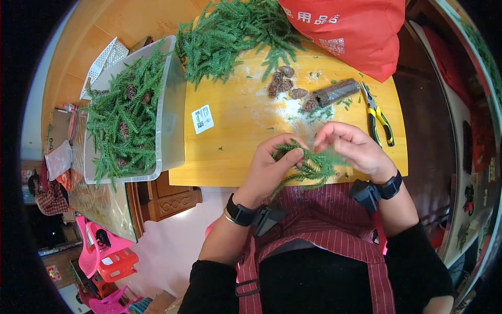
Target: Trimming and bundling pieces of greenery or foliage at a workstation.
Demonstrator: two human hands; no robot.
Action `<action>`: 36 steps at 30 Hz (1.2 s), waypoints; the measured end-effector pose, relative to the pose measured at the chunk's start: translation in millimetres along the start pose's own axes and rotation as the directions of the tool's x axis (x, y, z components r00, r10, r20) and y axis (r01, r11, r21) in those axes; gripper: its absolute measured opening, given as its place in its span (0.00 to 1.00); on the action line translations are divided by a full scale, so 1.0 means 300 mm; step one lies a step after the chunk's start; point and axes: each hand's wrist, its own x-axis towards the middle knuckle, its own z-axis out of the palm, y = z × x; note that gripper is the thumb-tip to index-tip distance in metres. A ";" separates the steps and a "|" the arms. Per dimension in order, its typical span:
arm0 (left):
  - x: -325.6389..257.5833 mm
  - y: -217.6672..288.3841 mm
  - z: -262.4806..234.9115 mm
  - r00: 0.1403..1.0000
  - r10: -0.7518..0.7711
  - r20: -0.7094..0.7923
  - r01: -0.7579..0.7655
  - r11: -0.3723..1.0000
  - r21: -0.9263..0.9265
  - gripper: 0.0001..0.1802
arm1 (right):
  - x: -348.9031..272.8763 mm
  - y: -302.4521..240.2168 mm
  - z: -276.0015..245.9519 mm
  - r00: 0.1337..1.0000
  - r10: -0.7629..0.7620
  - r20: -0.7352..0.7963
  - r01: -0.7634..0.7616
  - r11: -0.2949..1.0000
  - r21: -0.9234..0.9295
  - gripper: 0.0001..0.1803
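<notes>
Over the near edge of the table, my left hand (274, 165) pinches a green artificial pine sprig (315, 171) between thumb and fingers. My right hand (360, 150) is at the sprig's right side, its fingers curled together and partly smeared by motion; what they grip is too small to make out. Beyond my hands lie brown pine cones (277, 83) amid white powder and green bits. A dark brown roll (340, 92), seemingly in clear wrap, rests beside them, with one cone at its left end. Pliers with yellow-and-black handles (374, 111) lie to its right.
A clear plastic bin (168, 104) full of pine sprigs and cones stands at the left. Loose green branches (230, 39) are heaped at the table's far side, beside a red bag (361, 36). A white label (202, 119) lies on the yellow tabletop (225, 162).
</notes>
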 end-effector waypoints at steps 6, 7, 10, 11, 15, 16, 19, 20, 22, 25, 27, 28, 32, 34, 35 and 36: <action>0.000 0.007 0.000 0.999 0.050 0.020 -0.052 0.997 0.065 0.07 | -0.005 0.029 -0.019 0.983 0.162 0.090 -0.175 0.970 0.167 0.12; 0.002 0.006 -0.003 0.995 0.087 0.040 -0.090 0.992 0.086 0.06 | -0.005 0.034 -0.017 0.974 0.151 0.171 -0.180 0.969 0.169 0.13; 0.009 -0.005 -0.010 0.980 0.184 0.074 -0.193 0.969 0.156 0.05 | -0.009 0.007 0.007 0.966 0.027 0.258 -0.076 0.981 0.181 0.11; 0.010 -0.005 -0.011 0.980 0.183 0.074 -0.193 0.969 0.156 0.05 | -0.009 0.006 0.006 0.966 0.027 0.257 -0.076 0.980 0.182 0.11; 0.009 -0.001 -0.012 0.984 0.165 0.060 -0.172 0.973 0.152 0.04 | -0.003 0.010 0.000 0.968 0.089 0.236 -0.118 0.986 0.114 0.14; 0.008 0.001 -0.011 0.984 0.171 0.060 -0.178 0.972 0.156 0.04 | -0.002 0.011 -0.001 0.976 0.082 0.203 -0.104 0.989 0.102 0.15; 0.006 0.007 -0.003 0.992 0.125 0.029 -0.128 0.981 0.145 0.05 | -0.001 0.018 -0.003 0.980 0.076 0.182 -0.101 0.986 0.132 0.12; 0.004 0.007 0.000 0.992 0.125 0.028 -0.128 0.981 0.145 0.05 | -0.001 0.018 -0.004 0.980 0.076 0.182 -0.101 0.986 0.132 0.12; 0.000 0.004 0.008 0.998 0.039 -0.046 -0.037 0.998 0.049 0.05 | -0.001 0.014 -0.007 0.981 0.122 0.148 -0.134 0.988 0.073 0.10; 0.006 -0.006 0.006 0.997 0.022 -0.070 -0.020 1.000 0.022 0.06 | -0.002 0.005 0.006 0.985 0.172 0.027 -0.171 0.984 -0.042 0.11; 0.007 -0.010 0.002 0.997 0.008 -0.074 -0.006 0.999 0.032 0.07 | 0.000 0.018 0.009 0.992 0.125 0.012 -0.124 0.989 -0.078 0.10; 0.007 -0.011 -0.001 0.997 -0.004 -0.080 0.008 0.999 0.043 0.07 | 0.003 0.023 0.011 0.997 0.079 0.001 -0.078 0.990 -0.114 0.10; 0.008 -0.012 -0.001 0.996 -0.017 -0.092 0.022 0.999 0.045 0.08 | 0.004 0.021 0.017 0.998 0.056 0.001 -0.055 0.985 -0.166 0.10; 0.007 -0.019 0.002 0.996 -0.020 -0.085 0.019 1.000 -0.020 0.07 | 0.002 0.010 0.017 0.999 0.048 0.018 -0.043 0.971 -0.233 0.09; 0.006 -0.019 0.003 0.996 -0.020 -0.085 0.019 1.000 -0.020 0.07 | 0.001 0.005 0.019 0.999 0.049 0.018 -0.043 0.971 -0.234 0.09; 0.004 -0.016 0.004 0.995 -0.039 -0.087 0.033 0.997 -0.071 0.07 | 0.001 0.000 0.023 0.997 0.076 0.007 -0.073 0.973 -0.218 0.09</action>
